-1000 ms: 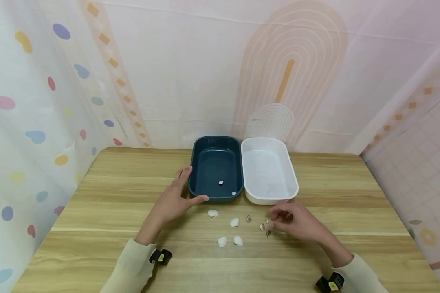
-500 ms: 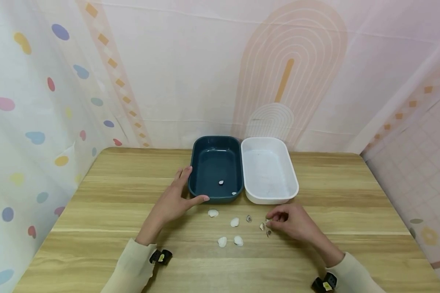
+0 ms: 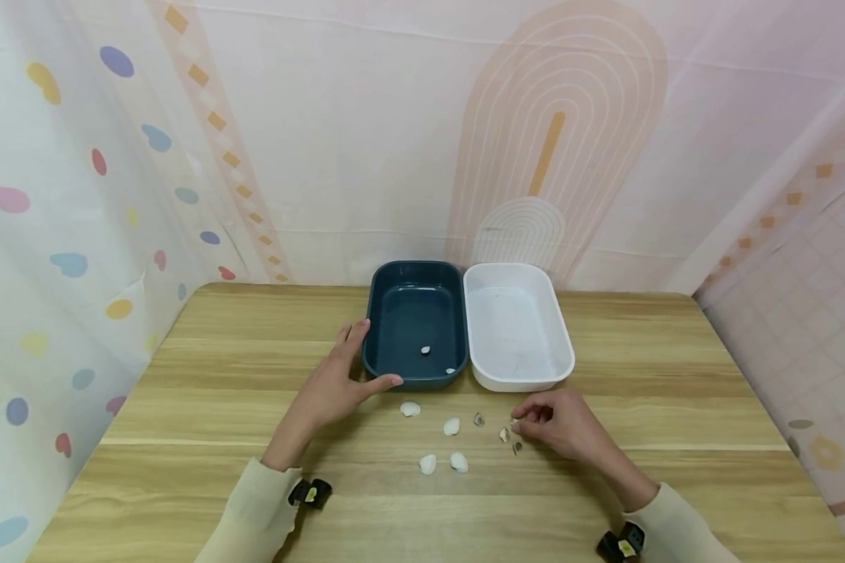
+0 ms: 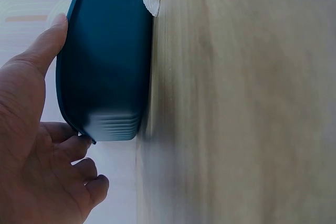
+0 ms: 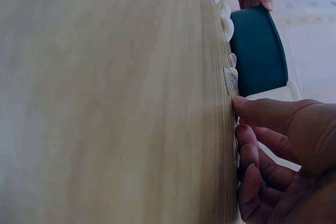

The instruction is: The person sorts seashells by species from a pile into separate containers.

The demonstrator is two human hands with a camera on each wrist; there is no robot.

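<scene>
The left hand (image 3: pixel 334 387) rests on the table (image 3: pixel 183 375) against the near left corner of the dark blue tray (image 3: pixel 415 324), thumb stretched along its front wall and fingers laid up its left side; the left wrist view shows the fingers fairly straight and spread around that corner rather than clamped on it. The right hand (image 3: pixel 559 422) lies on the table in front of the white tray (image 3: pixel 517 324), fingers curled and fingertips down at a small shell (image 3: pixel 514 424); whether the shell is actually pinched or only touched cannot be told, since it is tiny and half hidden. Two more small shells (image 3: pixel 505 435) sit just beside those fingertips, and a dark little shell (image 3: pixel 478 420) lies a bit to their left. Four white shells (image 3: pixel 451 426) are scattered on the wood between the two hands, the nearest to the left thumb lying just in front of the blue tray. Two shells (image 3: pixel 426 349) already lie inside the blue tray, near its front end. The two trays stand side by side, touching, at the far middle of the table
</scene>
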